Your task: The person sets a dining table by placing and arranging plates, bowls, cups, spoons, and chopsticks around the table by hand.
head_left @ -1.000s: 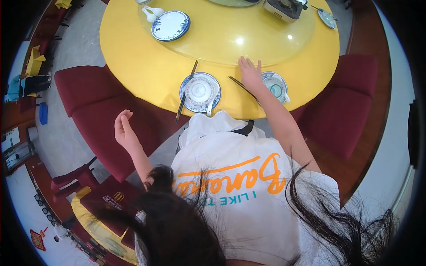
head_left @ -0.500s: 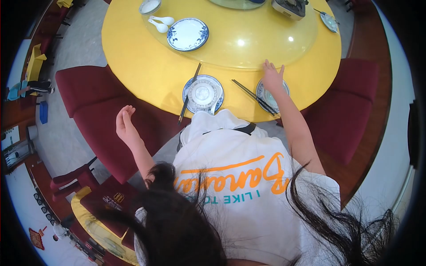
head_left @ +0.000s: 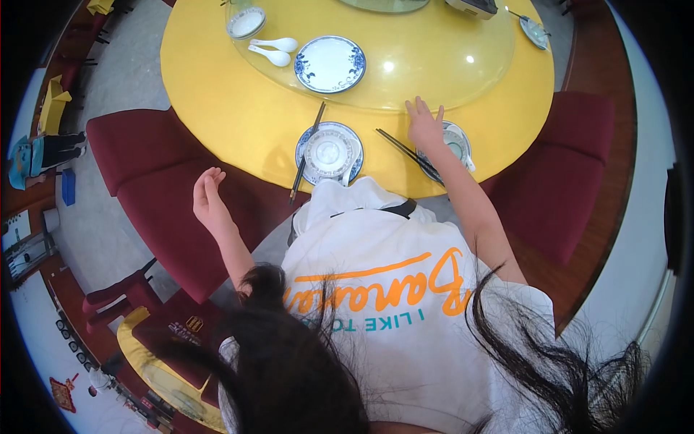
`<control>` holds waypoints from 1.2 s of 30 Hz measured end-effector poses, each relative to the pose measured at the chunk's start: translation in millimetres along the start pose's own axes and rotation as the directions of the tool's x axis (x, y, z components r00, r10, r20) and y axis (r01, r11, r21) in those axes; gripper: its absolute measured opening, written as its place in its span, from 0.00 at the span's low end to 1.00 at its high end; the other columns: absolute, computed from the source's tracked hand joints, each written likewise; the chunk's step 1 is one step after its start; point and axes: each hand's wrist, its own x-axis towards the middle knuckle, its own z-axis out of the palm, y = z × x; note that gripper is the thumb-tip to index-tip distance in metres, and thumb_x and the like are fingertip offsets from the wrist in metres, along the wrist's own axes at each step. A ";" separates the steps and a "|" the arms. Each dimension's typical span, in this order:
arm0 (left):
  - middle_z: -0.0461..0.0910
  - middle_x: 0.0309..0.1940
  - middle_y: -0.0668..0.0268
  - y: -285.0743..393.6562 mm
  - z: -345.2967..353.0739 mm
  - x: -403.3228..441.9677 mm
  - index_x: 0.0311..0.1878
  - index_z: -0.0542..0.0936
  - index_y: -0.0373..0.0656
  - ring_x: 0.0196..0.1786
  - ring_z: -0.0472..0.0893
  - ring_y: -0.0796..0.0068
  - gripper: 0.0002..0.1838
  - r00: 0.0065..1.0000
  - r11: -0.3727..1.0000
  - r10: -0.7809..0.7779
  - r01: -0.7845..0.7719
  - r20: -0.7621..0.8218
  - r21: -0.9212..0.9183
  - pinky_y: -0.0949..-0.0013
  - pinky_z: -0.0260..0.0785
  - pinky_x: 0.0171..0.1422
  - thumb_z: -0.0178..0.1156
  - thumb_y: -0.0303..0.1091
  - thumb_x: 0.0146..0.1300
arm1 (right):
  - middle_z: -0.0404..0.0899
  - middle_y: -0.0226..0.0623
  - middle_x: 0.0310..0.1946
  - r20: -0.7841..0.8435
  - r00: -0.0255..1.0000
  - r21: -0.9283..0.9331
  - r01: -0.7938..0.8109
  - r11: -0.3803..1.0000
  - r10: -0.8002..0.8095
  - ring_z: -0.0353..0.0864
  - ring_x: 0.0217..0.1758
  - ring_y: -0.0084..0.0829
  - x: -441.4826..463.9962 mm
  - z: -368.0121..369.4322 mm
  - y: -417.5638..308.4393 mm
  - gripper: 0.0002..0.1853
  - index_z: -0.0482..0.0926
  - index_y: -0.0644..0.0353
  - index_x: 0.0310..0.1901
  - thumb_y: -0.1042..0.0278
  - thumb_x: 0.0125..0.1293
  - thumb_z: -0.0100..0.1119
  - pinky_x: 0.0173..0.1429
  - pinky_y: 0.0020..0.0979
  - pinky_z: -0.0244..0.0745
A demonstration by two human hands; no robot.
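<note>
My right hand (head_left: 425, 124), fingers spread and holding nothing, is at the near edge of the glass turntable (head_left: 405, 79), beside a place setting (head_left: 457, 145) with a plate and bowl. Black chopsticks (head_left: 397, 144) lie left of that setting. My left hand (head_left: 210, 195) hangs above the red chair at the left, thumb and fingers close together; whether anything is between them is too small to tell. In front of my body a bowl (head_left: 329, 154) rests on a patterned plate, with chopsticks (head_left: 309, 150) on its left side. A blue-rimmed plate (head_left: 330, 64) lies on the turntable.
Two white spoons (head_left: 272, 57) and stacked bowls (head_left: 246, 23) are at the turntable's left, a portable stove (head_left: 473, 7) at its far side. Red chairs (head_left: 173, 195) flank the yellow table (head_left: 202, 87). A person in blue (head_left: 22, 163) is at the far left.
The plate, spoons, bowls and stove have moved rightward with the turning turntable. My right hand went right along its edge, then back slightly left. My left hand has shifted slightly.
</note>
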 end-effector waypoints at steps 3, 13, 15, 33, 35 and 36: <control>0.78 0.38 0.58 0.7 0.4 1.3 0.41 0.75 0.32 0.41 0.77 0.71 0.11 1.000 1.000 -0.011 0.011 -0.001 0.013 0.71 0.68 0.50 0.46 0.29 0.65 | 0.54 0.36 0.65 -0.013 0.999 -0.007 -0.038 0.999 0.038 0.52 0.69 0.32 0.1 4.7 5.6 0.30 0.58 0.50 0.63 0.73 0.55 0.45 0.67 0.59 0.34; 0.77 0.37 0.58 -3.6 1.2 0.9 0.42 0.75 0.32 0.41 0.77 0.71 0.11 1.000 1.000 -0.012 0.012 0.010 -0.019 0.71 0.68 0.51 0.46 0.29 0.65 | 0.54 0.29 0.66 0.079 0.990 -0.020 -0.115 0.993 0.116 0.55 0.67 0.34 0.2 -19.3 39.5 0.29 0.62 0.41 0.62 0.71 0.55 0.46 0.67 0.61 0.34; 0.77 0.39 0.58 -2.5 -0.8 -0.2 0.42 0.75 0.33 0.42 0.78 0.69 0.12 1.000 1.000 -0.019 0.019 0.008 0.008 0.70 0.68 0.53 0.47 0.31 0.65 | 0.54 0.28 0.66 0.073 0.987 0.004 -0.146 0.989 0.145 0.56 0.67 0.35 -0.3 -18.7 47.2 0.29 0.62 0.39 0.61 0.71 0.55 0.46 0.66 0.62 0.34; 0.78 0.36 0.59 -6.3 -5.5 -5.6 0.40 0.76 0.32 0.40 0.78 0.72 0.11 0.998 0.998 -0.053 0.051 -0.035 -0.041 0.71 0.69 0.51 0.47 0.30 0.65 | 0.55 0.37 0.65 -0.008 0.975 0.057 -0.223 0.973 0.224 0.55 0.67 0.35 13.1 -5.1 64.8 0.29 0.61 0.44 0.62 0.68 0.56 0.45 0.64 0.61 0.43; 0.78 0.36 0.59 -7.9 -1.0 -6.9 0.40 0.76 0.33 0.40 0.78 0.72 0.11 0.998 0.997 -0.060 0.059 -0.018 -0.047 0.71 0.69 0.51 0.47 0.30 0.65 | 0.55 0.38 0.65 -0.036 0.990 0.069 -0.131 0.989 0.134 0.55 0.67 0.36 10.8 -5.9 50.3 0.29 0.60 0.44 0.63 0.69 0.56 0.45 0.64 0.60 0.45; 0.78 0.36 0.59 -9.1 0.8 -6.9 0.40 0.76 0.33 0.40 0.78 0.72 0.11 0.998 0.997 -0.065 0.064 -0.007 -0.045 0.71 0.69 0.51 0.47 0.30 0.65 | 0.55 0.38 0.65 -0.026 0.994 0.072 -0.100 0.992 0.102 0.54 0.67 0.36 10.2 -5.7 44.1 0.29 0.60 0.44 0.63 0.70 0.56 0.45 0.65 0.59 0.45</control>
